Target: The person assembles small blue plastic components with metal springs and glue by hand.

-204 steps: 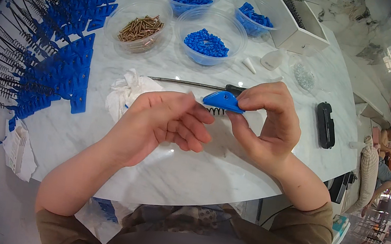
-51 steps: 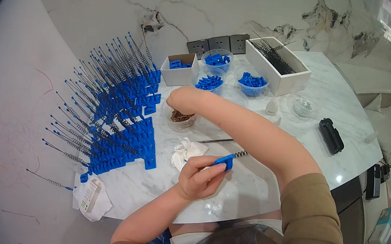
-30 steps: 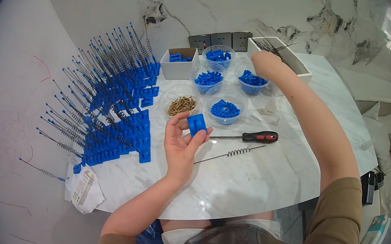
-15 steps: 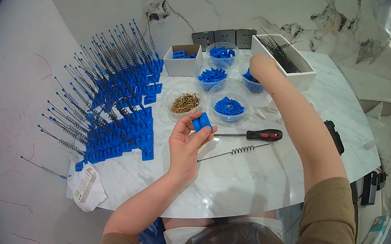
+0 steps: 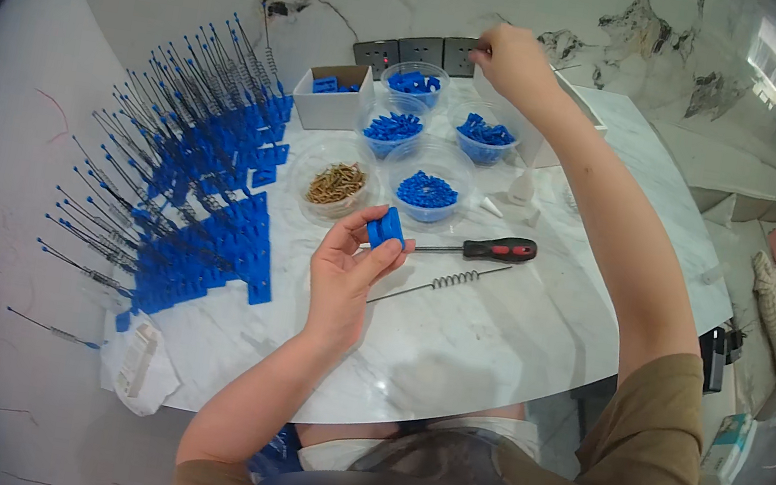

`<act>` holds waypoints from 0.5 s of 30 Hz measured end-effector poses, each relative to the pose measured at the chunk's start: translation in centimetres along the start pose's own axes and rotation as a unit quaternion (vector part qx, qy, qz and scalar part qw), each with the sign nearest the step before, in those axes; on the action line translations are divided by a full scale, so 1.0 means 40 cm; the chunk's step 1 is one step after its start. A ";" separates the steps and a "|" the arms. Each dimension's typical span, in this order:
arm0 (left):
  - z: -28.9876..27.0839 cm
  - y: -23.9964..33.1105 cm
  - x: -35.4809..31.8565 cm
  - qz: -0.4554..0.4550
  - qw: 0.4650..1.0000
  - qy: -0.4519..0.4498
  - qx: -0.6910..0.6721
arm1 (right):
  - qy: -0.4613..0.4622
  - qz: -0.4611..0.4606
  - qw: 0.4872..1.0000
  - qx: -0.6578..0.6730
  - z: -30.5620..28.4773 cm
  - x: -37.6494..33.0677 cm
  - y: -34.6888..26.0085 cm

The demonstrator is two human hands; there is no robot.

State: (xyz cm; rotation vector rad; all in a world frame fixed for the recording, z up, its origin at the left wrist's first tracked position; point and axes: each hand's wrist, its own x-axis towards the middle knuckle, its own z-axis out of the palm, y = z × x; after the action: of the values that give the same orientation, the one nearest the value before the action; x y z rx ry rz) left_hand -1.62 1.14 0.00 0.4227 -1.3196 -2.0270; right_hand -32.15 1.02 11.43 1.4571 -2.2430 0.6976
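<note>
Now a smooth blue block (image 5: 387, 229) is leaning in the thumb-and-finger pinch of the left hand (image 5: 345, 281) above the table (image 5: 434, 335), near a screwdriver (image 5: 499, 249). The right hand (image 5: 518, 64), its grip impossible to tell, is partly hiding the white box (image 5: 544, 150); since the earlier frame, it has been moving toward the sockets (image 5: 422, 51).

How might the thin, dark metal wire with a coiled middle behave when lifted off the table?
The dark wire is probably light, being so slender. Its coiled middle may flex like a spring, while the straight ends look fairly stiff.
</note>
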 end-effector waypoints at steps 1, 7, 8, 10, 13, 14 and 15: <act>0.003 0.000 -0.003 -0.017 1.000 -0.013 0.007 | 0.056 -0.056 0.996 0.050 -0.028 -0.029 -0.029; -0.009 0.003 -0.039 -0.090 0.993 -0.069 -0.012 | -0.052 -0.038 0.876 0.479 -0.041 -0.313 -0.197; -0.003 -0.005 -0.042 -0.091 0.994 -0.062 -0.021 | -0.092 -0.013 0.873 0.479 -0.048 -0.362 -0.201; 0.008 -0.023 -0.037 -0.082 0.991 -0.100 0.023 | -0.137 0.015 0.868 0.477 -0.046 -0.430 -0.195; 0.014 -0.023 -0.044 -0.057 0.993 -0.101 0.036 | -0.145 0.076 0.789 0.593 -0.025 -0.491 -0.187; 0.011 -0.026 -0.045 -0.062 0.992 -0.099 0.036 | -0.142 0.087 0.780 0.604 -0.022 -0.504 -0.181; 0.005 -0.029 -0.046 -0.078 0.990 -0.108 0.040 | -0.139 0.098 0.770 0.615 -0.016 -0.513 -0.177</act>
State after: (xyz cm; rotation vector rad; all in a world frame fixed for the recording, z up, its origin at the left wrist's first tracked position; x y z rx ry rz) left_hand -0.84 2.84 -1.10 0.3603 -1.5443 -2.2052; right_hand -17.56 14.01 1.99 1.8659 -2.1329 2.4857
